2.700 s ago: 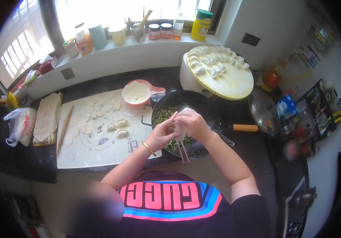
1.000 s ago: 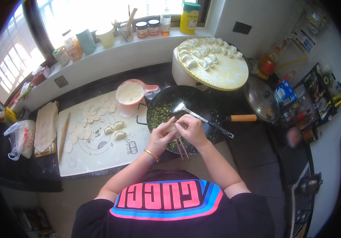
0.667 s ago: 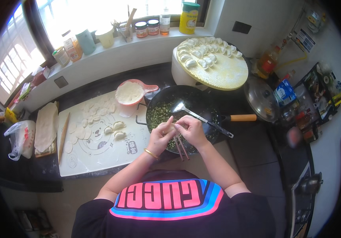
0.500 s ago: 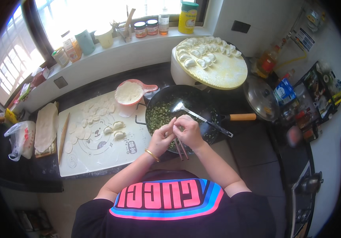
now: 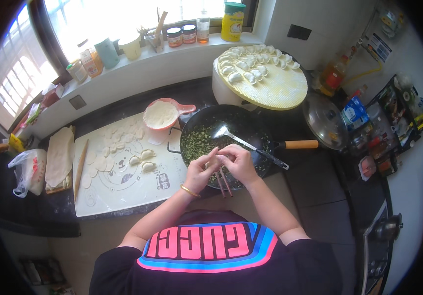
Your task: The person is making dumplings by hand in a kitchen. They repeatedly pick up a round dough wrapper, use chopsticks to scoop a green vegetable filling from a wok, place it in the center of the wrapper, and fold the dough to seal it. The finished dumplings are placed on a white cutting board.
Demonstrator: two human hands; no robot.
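**Both hands bunched together over the wok, dumplings on two sides**

So the left hand (image 5: 200, 171) and right hand (image 5: 238, 162) meet tip to tip over the near side of the wok (image 5: 253, 123). Fingers are bent and drawn in close, thumbs near each other. Whatever might be pinched in there is hidden behind the knuckles, so I honestly can't tell what either hand has hold of. A gold bangle (image 5: 190, 191) sits on the left wrist.

Just under the hands, a pair of chopsticks (image 5: 224, 183) pokes out over the wok's near rim. Inside the wok there's chopped green filling (image 5: 199, 140), mostly toward its left, and a metal spatula (image 5: 248, 144) slants across, its black grip reaching the right rim.

Left of the wok is a pale mat (image 5: 118, 199) with three shaped dumplings (image 5: 148, 166) on it, then round wrappers (image 5: 99, 162) farther out and a wooden rolling pin (image 5: 80, 169) along the far-left edge. A pink scoop (image 5: 186, 108) of flour sits just past the wok's back-left rim.

Behind the wok and a bit right: a round yellow tray (image 5: 285, 91), its back and left crowded with more dumplings (image 5: 234, 77). Right of the wok, beyond its wooden handle (image 5: 302, 144), there's a glass lid (image 5: 324, 123).
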